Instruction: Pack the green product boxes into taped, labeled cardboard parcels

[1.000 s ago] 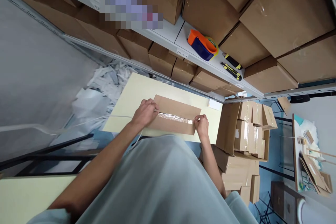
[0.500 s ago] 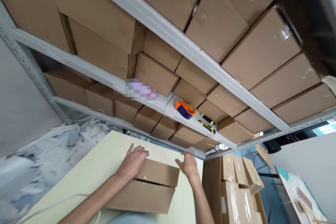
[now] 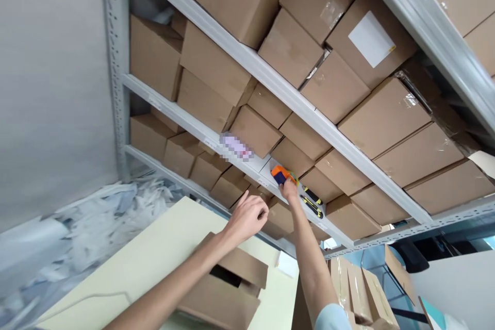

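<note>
My right hand [image 3: 288, 188] reaches up to the shelf with its fingers closed on an orange and dark-blue tape dispenser [image 3: 280, 175], which still sits on the shelf beam. Raised over the far side of the table, my left hand [image 3: 247, 215] is empty, its fingers loosely curled and apart. Below it a brown cardboard box [image 3: 218, 299] lies on the pale yellow table [image 3: 154, 252]. A dark gap shows between the box's top flaps, and my left forearm hides part of it.
Two yellow-black utility knives [image 3: 311, 201] lie right of the dispenser. Metal shelving [image 3: 185, 113] stacked with cartons rises ahead. A white card [image 3: 286, 264] is at the table's right edge. Packed boxes [image 3: 358, 289] stand at right; pale scraps [image 3: 108, 221] heap at left.
My right hand has left the box's side and gone up to the tape dispenser. My left hand has lifted off the box, whose flaps have parted wider. The view has shifted.
</note>
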The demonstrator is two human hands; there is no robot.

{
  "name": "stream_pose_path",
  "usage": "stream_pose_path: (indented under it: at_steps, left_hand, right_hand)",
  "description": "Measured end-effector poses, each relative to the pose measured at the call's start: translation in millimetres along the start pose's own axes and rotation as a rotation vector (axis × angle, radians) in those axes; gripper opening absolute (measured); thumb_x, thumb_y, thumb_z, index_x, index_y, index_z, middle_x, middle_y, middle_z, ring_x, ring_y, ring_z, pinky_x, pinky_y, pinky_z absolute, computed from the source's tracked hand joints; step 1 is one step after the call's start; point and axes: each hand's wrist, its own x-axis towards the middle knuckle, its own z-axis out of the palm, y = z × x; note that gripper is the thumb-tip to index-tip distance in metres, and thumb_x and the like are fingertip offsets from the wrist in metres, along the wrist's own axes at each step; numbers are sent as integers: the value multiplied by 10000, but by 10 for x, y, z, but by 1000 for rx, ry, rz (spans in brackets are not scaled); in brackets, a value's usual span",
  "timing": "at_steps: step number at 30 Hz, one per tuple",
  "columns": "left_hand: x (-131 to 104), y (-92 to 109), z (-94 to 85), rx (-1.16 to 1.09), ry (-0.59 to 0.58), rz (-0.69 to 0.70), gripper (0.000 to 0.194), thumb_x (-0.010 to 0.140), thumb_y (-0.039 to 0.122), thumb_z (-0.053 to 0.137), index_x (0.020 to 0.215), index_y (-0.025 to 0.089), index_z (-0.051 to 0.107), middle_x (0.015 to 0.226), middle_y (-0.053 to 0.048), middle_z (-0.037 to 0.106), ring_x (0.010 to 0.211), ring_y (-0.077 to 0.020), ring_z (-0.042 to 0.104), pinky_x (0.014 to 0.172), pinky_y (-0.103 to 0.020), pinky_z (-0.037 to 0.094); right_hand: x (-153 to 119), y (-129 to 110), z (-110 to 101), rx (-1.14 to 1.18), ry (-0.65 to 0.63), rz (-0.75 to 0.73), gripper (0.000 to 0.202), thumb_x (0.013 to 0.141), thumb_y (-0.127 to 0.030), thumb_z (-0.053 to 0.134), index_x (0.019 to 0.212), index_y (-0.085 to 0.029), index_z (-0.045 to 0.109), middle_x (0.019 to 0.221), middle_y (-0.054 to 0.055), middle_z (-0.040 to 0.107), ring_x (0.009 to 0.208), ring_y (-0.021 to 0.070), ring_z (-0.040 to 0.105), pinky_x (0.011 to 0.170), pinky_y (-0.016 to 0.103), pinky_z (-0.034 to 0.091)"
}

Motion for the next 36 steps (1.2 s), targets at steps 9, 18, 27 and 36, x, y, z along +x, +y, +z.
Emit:
stream_pose_path:
  at_steps: [9, 18, 27, 36]
  left_hand:
    - [-911, -89, -3, -207, 41, -267, 271, 1029, 304, 528, 971, 243, 785, 1048, -79, 837, 1026, -273, 789, 1047, -464, 618]
    - [-1702, 256, -110, -468, 164, -399, 211, 1029, 358, 632, 1094, 237, 793, 1090, -74, 820, 880, -210, 810, 831, -325, 697]
    - [-1517, 792, -809, -397, 128, 5, 250, 1087, 170, 598, 1204, 274, 793, 1124, -61, 803, 1115, -205, 762, 993, -304, 643]
    - [-1465, 878, -1567, -152, 274, -45, 320, 1064, 334, 688, 1381, 349, 728, 1211, -56, 765, 1124, -259, 730, 1056, -438, 636]
  right_hand:
    - [-1207, 14, 0, 215, -41, -28, 433, 1100, -584, 471, 1150, -177, 612, 1142, 151, 777, 1060, 245, 727, 963, 337, 574]
    - [-3238, -311, 56, 802, -242, 240, 581, 1064, -651, 602, 1442, -213, 659, 1360, 153, 784, 1238, 291, 767, 1115, 480, 612]
    - [-3243, -703, -678, 752, -221, 115, 686, 1031, -788, 568, 1185, -172, 825, 1074, 164, 842, 1119, 345, 803, 1056, 500, 646]
    - [-2943, -627, -913, 258, -195, -563, 69, 1035, -296, 669, 989, -254, 700, 883, 68, 767, 792, 240, 717, 773, 391, 612]
